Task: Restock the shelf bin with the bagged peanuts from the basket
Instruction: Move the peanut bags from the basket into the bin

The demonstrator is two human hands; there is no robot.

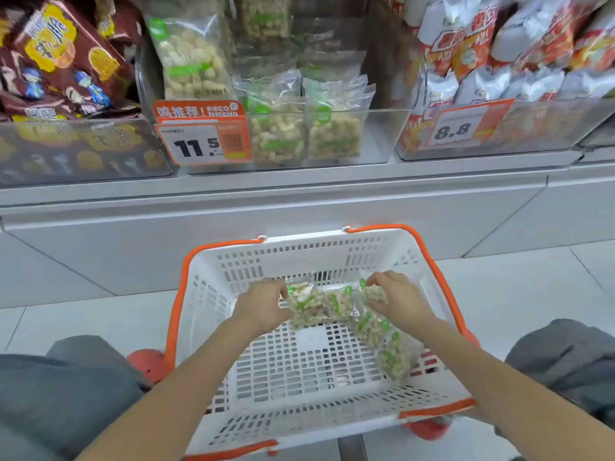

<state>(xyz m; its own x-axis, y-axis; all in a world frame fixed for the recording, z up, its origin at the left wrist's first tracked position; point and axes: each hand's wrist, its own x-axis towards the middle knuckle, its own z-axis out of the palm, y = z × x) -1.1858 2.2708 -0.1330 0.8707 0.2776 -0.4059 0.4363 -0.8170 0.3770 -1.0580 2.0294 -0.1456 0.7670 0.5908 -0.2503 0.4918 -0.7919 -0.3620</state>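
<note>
Both grips are down inside the white basket [432, 387]. Left hand [263, 302] curls its fingers over the edge of one bag of peanuts [307, 307], pinching it; right hand [396, 296] pinches the top of another bag [374, 292] just beside. A third peanut bag [396, 359] lies along the basket's right wall. Most of the basket floor lies bare toward the near rim. Up on the shelf, the clear bin [376, 138] holds upright peanut bags at its left and middle, with open room at its right.
</note>
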